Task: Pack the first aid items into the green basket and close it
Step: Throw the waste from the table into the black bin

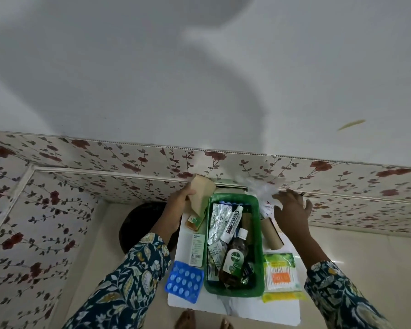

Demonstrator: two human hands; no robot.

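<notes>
Patterned sleeves frame the green basket, half-filled mid-desk. Left hand pinches a tan box above its rim for dropping in; right hand spreads toward the clear wrapper.

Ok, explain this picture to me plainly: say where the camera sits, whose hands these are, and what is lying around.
One camera, worn on a person's head, looks down at their two bare hands. The left hand grips a tan cardboard box. The right hand reaches into crinkly clear plastic wrap; whether it grips is unclear. Between them, on a small white table, stands the green basket, already holding a Dettol bottle, a tube and foil strips. Beside it lie a blue pill pack and a cotton bud packet.
</notes>
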